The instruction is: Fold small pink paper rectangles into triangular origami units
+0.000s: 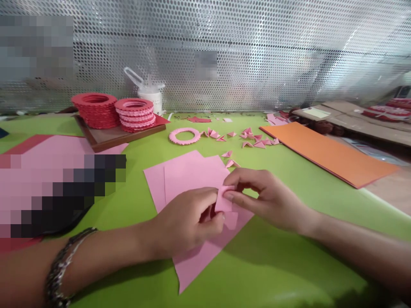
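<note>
Between both hands is a small piece of pink paper (225, 202), held above larger pink sheets (192, 175) spread on the green table. My left hand (189, 218) pinches its left side with thumb and fingers. At its upper right edge, my right hand (263, 196) grips it between thumb and forefinger. Another small pink paper piece (231, 220) shows just below the held one; whether it is part of it I cannot tell. Beyond my right hand lie several small folded pink paper pieces (253, 139) and a pink paper ring (184, 136).
Stacks of red paper rings (96, 111) and pink-red rings (134, 114) sit on a brown tray (128, 139) at the back left, by a white cup (152, 100). Orange sheets (327, 154) lie right, near cardboard (340, 115). A perforated metal panel (244, 38) stands behind.
</note>
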Demonstrator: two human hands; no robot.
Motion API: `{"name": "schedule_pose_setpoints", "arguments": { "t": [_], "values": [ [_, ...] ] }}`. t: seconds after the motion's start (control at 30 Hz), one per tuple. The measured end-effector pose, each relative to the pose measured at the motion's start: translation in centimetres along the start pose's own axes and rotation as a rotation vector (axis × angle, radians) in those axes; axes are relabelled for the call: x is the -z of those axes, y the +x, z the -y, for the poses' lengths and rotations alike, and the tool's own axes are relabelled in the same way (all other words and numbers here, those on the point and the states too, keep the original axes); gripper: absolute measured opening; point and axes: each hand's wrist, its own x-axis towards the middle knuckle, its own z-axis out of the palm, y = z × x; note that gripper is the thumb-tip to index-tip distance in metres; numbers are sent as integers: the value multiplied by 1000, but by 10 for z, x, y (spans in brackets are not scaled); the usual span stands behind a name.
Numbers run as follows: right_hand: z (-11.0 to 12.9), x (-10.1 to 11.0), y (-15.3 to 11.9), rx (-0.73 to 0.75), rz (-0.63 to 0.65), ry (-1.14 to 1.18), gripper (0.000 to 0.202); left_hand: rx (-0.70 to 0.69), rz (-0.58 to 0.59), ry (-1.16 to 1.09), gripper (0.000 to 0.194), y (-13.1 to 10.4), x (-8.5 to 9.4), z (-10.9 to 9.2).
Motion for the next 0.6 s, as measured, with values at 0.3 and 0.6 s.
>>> {"name": "schedule_pose_setpoints", "arguments": {
  "t": [0.3,0.6],
  "values": [
    [4,-3,-6,103,-238,59,3,55,-44,-314,22,2,5,-3],
    [1,8,-10,504,-134,-370,16,33,-162,-381,26,4,12,-5]
  ]
}}
